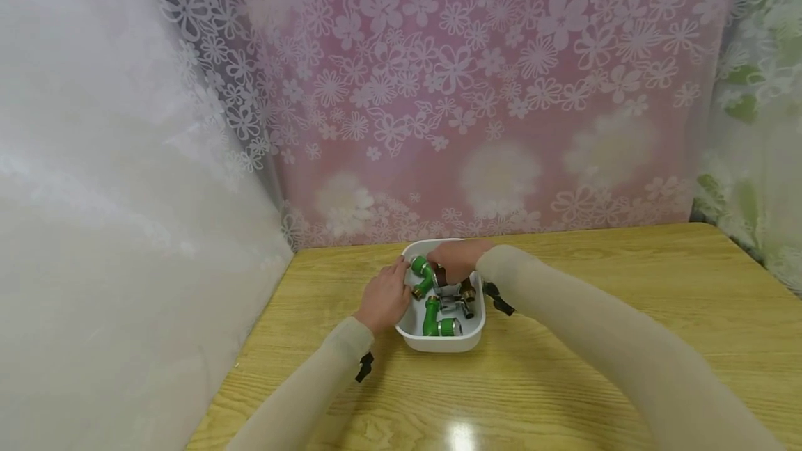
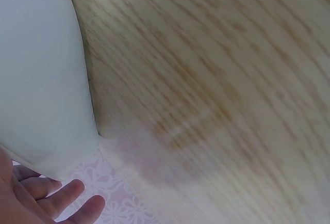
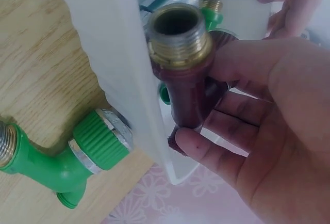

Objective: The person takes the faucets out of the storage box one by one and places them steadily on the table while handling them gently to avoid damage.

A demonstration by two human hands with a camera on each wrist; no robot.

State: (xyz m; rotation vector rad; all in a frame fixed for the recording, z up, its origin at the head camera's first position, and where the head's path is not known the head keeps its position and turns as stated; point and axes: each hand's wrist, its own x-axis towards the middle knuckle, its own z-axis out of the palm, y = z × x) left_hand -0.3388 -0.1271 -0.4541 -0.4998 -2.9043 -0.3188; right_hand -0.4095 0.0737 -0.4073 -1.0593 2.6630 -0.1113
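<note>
A white plastic basin on the wooden table holds several green pipe fittings and smaller metal parts. My right hand reaches into its far right part. In the right wrist view, thumb and fingers grip a dark red pipe fitting with a brass threaded end, held close to the basin wall. My left hand rests at the left rim, fingers loosely extended and thumb near a green elbow fitting. The left wrist view shows those spread fingertips beside the basin wall.
Outside the basin, another green fitting lies on the table in the right wrist view; my right forearm hides that area from the head view. A pink flowered curtain hangs along the table's back edge, and pale sheeting covers the left side.
</note>
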